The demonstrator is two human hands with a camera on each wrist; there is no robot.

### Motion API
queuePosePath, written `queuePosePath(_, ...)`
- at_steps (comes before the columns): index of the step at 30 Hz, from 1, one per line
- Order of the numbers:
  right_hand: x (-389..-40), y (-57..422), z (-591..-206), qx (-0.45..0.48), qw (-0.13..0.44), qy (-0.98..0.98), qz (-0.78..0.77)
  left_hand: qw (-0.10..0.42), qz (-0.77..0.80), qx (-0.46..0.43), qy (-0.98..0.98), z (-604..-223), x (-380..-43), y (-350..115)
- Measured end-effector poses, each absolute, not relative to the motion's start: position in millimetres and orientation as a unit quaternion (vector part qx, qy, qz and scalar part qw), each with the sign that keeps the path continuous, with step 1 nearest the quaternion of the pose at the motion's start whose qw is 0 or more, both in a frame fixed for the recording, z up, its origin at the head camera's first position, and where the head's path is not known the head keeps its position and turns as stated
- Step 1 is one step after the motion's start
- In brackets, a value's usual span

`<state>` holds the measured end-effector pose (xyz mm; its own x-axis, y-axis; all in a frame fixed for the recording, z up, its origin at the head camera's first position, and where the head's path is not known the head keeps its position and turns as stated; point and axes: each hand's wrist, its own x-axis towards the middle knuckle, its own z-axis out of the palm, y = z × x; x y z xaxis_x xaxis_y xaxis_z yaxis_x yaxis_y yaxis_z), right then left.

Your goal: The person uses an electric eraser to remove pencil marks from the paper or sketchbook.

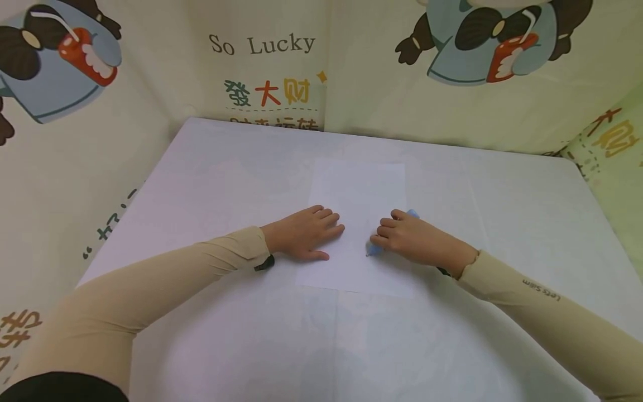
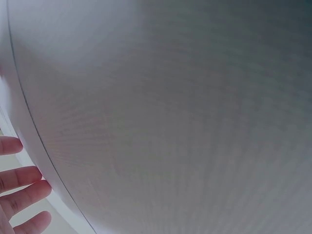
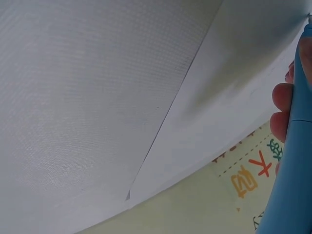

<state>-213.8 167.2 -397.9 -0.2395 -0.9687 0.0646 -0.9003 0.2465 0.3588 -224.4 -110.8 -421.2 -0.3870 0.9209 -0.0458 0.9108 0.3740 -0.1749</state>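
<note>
A white sheet of paper [image 1: 359, 187] lies on the white tabletop in the head view. My left hand [image 1: 307, 233] rests on its left part, fingers straight and spread, thumb apart. Several of its fingertips [image 2: 30, 192] show at the lower left of the left wrist view. On the right part of the sheet, my right hand [image 1: 409, 239] grips a thick light blue pen [image 1: 374, 249], tip pointing down at the paper. The right wrist view shows the pen's barrel [image 3: 292, 165] with curled fingers [image 3: 282, 97] around it. The hand hides the pen's middle in the head view.
The white table [image 1: 241, 162] extends around the sheet on all sides. Behind it hangs a cream curtain [image 1: 361, 72] printed with cartoon figures and lettering; more printed cloth closes off the left and right sides.
</note>
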Motion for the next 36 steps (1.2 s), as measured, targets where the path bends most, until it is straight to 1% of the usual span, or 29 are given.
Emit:
queuePosePath(13, -212.2, 165.2, -398.5, 0.602, 0.139, -0.776, -0.131, 0.035, 0.084, -0.554, -0.827, -423.2, -224.1, -111.5)
queuePosePath(19, -211.9, 165.5, -397.0, 0.603, 0.149, -0.772, -0.136, 0.035, 0.086, -0.554, -0.827, -421.0, -223.3, -111.8)
queuePosePath(36, -211.5, 166.9, -396.4, 0.598, 0.147, -0.773, -0.149, 0.040, 0.086, -0.553, -0.828, -420.7, -225.1, -111.3)
